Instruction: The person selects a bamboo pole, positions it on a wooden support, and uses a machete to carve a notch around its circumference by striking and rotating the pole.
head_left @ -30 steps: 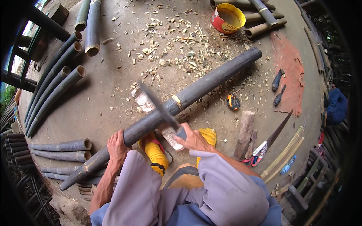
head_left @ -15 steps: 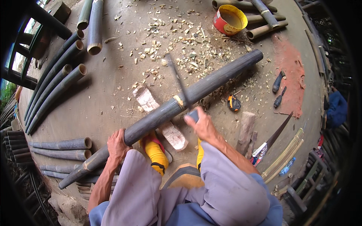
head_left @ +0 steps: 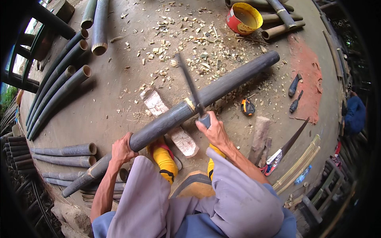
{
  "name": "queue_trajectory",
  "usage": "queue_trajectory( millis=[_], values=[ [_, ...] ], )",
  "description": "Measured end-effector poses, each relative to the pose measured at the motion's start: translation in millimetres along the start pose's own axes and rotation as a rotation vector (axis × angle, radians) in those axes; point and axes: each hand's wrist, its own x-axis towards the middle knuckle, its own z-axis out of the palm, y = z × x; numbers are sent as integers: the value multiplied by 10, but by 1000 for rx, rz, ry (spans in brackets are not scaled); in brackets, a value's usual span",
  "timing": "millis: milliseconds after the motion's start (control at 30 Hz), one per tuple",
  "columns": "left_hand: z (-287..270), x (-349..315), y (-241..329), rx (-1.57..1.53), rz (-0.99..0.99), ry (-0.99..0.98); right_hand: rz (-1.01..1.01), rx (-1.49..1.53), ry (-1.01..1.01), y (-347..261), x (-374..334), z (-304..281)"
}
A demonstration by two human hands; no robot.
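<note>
Left of the dark bamboo pole point(head_left: 171, 118), four bamboo culms point(head_left: 61, 99) lie fanned out. The left hand point(head_left: 123, 147) grips the pole's lower-left part. Mid-length, the pole lies aslant over a pale wooden block point(head_left: 183, 141). Just right of the pole's pale ring, a machete point(head_left: 188, 79) crosses above it, contact unclear; the right hand point(head_left: 213, 129), on the pole's near side, clasps the handle. A tape measure point(head_left: 247, 107) lies below the pole's right half.
</note>
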Motion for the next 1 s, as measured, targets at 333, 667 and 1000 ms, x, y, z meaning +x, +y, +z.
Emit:
queue_trajectory(
  millis=[333,667,1000],
  values=[
    [225,-101,2,44,121,270,103,65,-46,-50,-26,0],
    [-23,-14,62,-6,28,41,105,0,-275,-92,-190,78],
    [254,-103,-43,70,59,268,-213,-391,-319,50,-276,183]
  ],
)
